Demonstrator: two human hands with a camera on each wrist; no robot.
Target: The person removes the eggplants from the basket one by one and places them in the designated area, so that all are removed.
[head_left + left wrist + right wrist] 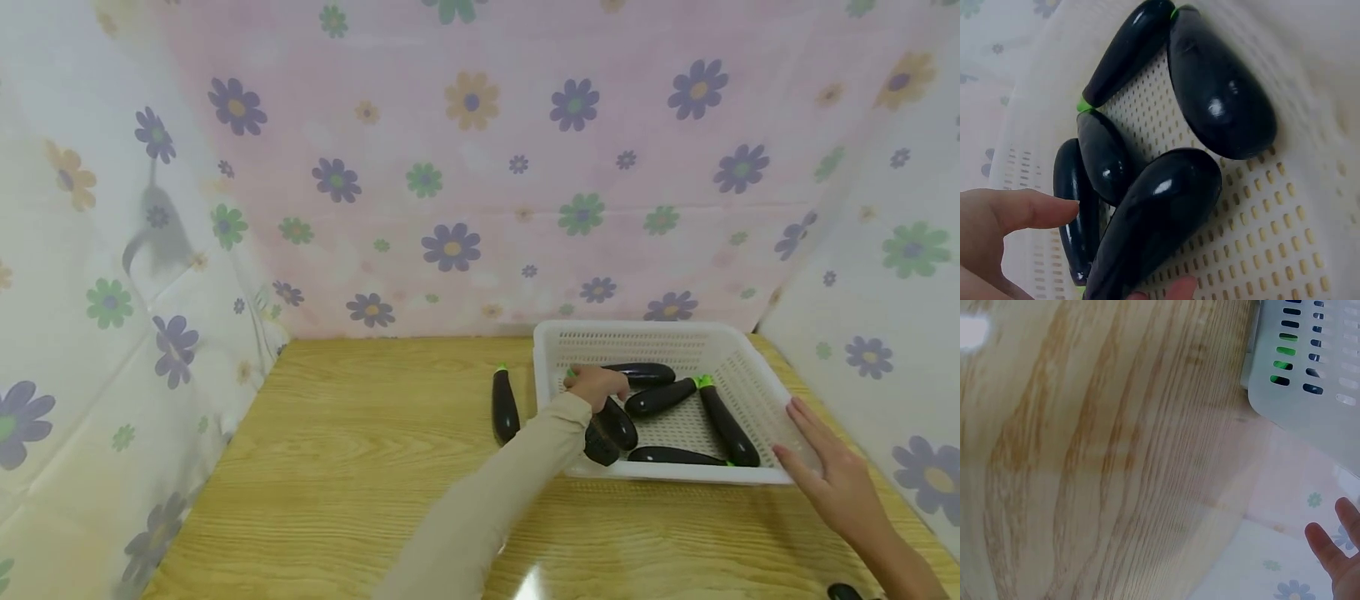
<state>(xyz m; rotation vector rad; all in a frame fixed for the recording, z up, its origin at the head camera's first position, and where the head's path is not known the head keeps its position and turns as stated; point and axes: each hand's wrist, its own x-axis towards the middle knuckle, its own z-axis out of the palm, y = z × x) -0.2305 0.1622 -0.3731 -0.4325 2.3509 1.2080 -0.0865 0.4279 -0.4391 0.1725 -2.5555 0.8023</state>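
Note:
In the head view my left hand (597, 386) reaches into a white perforated plastic basket (551, 333), over a dark purple eggplant (618, 425). The left wrist view shows its thumb straight and apart from this eggplant (1160, 212), with fingertips (1182, 289) at the eggplant's other side; the rest of the fingers are hidden. Several more glossy eggplants (727, 421) with green stem ends lie about the basket floor. My right hand (843, 483) rests with extended fingers at the basket's right side. In the right wrist view only some of its fingers (1325, 547) show.
Left of the basket, another eggplant (505, 406) lies on the wood-grain table (360, 450). A dark rounded end (843, 592) peeks in at the lower right edge. Flower-printed cloth (450, 167) walls the table at the back and both sides.

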